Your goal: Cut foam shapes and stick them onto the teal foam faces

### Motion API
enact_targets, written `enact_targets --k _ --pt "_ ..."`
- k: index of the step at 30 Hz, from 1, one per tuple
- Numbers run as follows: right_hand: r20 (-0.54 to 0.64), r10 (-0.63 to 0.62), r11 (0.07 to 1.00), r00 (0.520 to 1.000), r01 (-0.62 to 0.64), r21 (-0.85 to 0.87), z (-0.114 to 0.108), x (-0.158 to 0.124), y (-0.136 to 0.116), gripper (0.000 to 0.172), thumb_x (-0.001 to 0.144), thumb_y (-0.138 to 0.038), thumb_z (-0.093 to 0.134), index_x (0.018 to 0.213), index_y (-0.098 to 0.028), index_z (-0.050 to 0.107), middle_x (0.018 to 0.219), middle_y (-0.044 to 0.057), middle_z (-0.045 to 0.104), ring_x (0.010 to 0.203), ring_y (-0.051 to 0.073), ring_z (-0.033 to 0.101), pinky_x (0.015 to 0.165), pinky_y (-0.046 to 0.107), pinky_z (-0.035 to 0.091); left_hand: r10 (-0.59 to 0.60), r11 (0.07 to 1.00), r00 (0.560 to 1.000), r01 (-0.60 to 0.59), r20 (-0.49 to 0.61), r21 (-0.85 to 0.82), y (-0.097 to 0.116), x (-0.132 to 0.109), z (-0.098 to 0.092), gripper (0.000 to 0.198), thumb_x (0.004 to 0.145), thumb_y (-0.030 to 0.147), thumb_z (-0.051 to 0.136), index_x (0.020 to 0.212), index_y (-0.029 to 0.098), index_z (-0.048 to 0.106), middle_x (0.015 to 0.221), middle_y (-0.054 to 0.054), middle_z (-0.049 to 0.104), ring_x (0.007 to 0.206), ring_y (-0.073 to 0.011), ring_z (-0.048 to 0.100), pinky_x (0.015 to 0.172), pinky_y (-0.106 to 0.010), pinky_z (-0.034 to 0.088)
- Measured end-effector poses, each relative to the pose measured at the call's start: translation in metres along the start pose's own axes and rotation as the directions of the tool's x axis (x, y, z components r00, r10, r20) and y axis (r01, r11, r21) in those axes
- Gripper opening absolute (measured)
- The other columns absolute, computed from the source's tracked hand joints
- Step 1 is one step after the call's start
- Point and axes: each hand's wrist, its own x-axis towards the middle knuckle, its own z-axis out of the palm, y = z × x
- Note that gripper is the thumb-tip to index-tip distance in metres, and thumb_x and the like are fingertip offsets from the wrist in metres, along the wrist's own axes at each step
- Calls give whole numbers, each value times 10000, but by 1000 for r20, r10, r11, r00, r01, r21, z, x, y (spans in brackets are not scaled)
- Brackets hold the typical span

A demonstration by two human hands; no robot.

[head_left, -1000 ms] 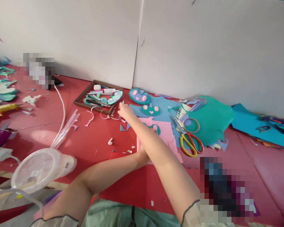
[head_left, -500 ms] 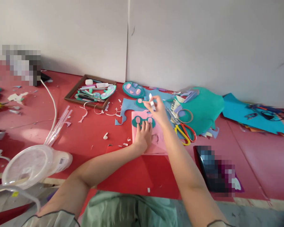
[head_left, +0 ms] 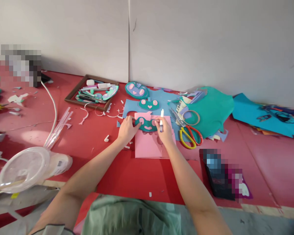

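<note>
The teal cutout (head_left: 148, 123) is grasped at its left end by the fingers of the left hand (head_left: 127, 132) and at its right end by those of the right hand (head_left: 166, 133), in which a white marker (head_left: 162, 114) is also held. It is positioned over the pink sheet (head_left: 148, 147), just nearer than a similar teal piece (head_left: 149, 103) laid on the blue sheet (head_left: 130, 106).

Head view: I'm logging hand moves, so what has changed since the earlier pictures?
The right hand has come back from beside the tray, pen in hand, and now also holds the right end of the teal piece. The left hand shifted left, from atop it to its left end. Tray and scissors stayed put.
</note>
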Motion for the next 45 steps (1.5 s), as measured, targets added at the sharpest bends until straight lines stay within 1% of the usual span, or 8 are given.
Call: enact_targets --k 7,13,19,22,26,29,34,45 --pt "-64 -28 999 998 29 21 1 1 -2 121 872 -343 505 914 -238 546 905 67 660 892 204 646 866 371 511 52 956 994 -22 95 -294 -6 7 10 187 757 271 644 921 215 575 843 9 645 776 -167 596 754 -279 468" --pt "-221 105 976 970 -57 212 -6 1 -15 200 877 -434 518 919 -241 479 1004 75 645 941 192 639 831 351 525 -27 842 1000 30 15 -538 -9 15 8 172 767 317 619 891 210 563 846 14 632 782 -135 585 740 -248 487" --pt "-140 136 935 981 -80 346 -5 0 -14 289 792 -448 626 897 -242 454 862 1 583 748 143 605 728 304 524 -63 731 998 58 18 -680 -8 17 8 242 742 373 649 894 201 572 857 2 653 797 -139 623 734 -266 533" --pt "-154 118 949 981 -66 309 -4 0 -13 286 780 -439 629 874 -242 444 870 -1 562 718 132 582 685 288 514 -68 630 990 141 126 -764 -4 15 8 361 706 442 686 949 197 578 891 -17 695 801 -166 665 674 -281 563" --pt "-172 145 945 974 -84 316 -6 -1 -16 280 787 -442 616 877 -245 438 835 -10 542 680 130 566 646 281 504 -17 592 944 274 328 -758 0 11 6 466 652 519 737 940 179 601 846 -50 743 792 -214 715 676 -312 585" --pt "-162 146 941 976 -86 326 -6 -2 -18 283 788 -443 616 882 -244 438 829 -11 535 666 128 556 646 286 503 -15 606 919 322 394 -728 0 9 6 484 639 574 736 875 171 610 818 -66 754 751 -226 726 692 -342 593" --pt "-171 64 962 983 -15 272 -4 -3 -17 252 794 -420 620 887 -241 469 902 15 544 806 152 566 756 309 505 -39 603 930 314 366 -733 -3 9 8 479 596 551 776 855 171 641 891 -59 764 795 -229 728 734 -366 611" --pt "-96 -44 992 994 55 114 -2 -2 -12 146 841 -349 546 912 -247 469 887 16 561 923 184 578 880 349 467 -37 645 933 296 358 -705 -5 10 13 381 637 485 771 807 171 638 787 -32 741 719 -202 711 749 -378 611"
